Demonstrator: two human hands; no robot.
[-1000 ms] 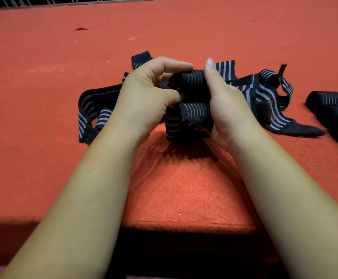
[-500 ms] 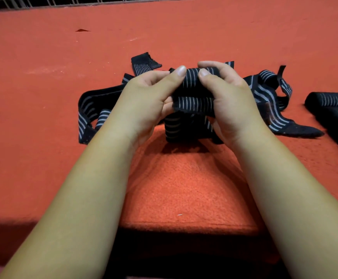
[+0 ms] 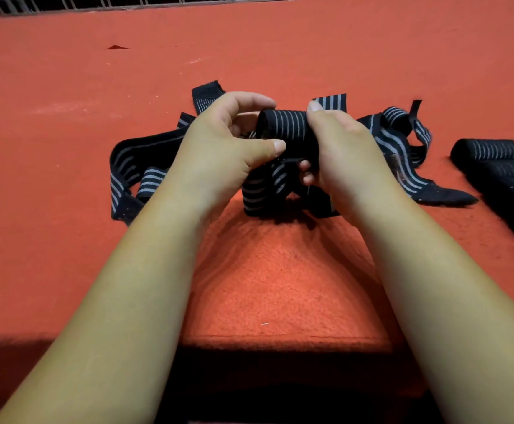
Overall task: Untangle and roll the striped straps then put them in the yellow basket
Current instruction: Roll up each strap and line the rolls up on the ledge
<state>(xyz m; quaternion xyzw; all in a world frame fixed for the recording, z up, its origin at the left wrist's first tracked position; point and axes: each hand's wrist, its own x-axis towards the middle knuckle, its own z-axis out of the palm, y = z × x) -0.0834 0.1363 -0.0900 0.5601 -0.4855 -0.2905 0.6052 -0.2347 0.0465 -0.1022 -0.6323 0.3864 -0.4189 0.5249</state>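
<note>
A partly rolled black strap with grey stripes (image 3: pixel 286 133) is held between both hands above a tangled pile of the same straps (image 3: pixel 145 166). My left hand (image 3: pixel 225 148) pinches the roll's left end with thumb and fingers. Around its right end my right hand (image 3: pixel 344 154) is wrapped. The strap's loose tail hangs down from the roll into the pile (image 3: pixel 265 191). More tangled strap lies to the right (image 3: pixel 402 148). No yellow basket is in view.
Everything lies on a red felt-like surface (image 3: pixel 280 286). Several rolled straps (image 3: pixel 488 149) lie side by side at the right edge. A metal grille (image 3: pixel 66 1) runs along the far edge. The near edge drops into dark shadow.
The roll in my hands has turned and grown tighter and rounder. My left thumb has shifted from the roll's top to its underside, and my right fingers now wrap its right end.
</note>
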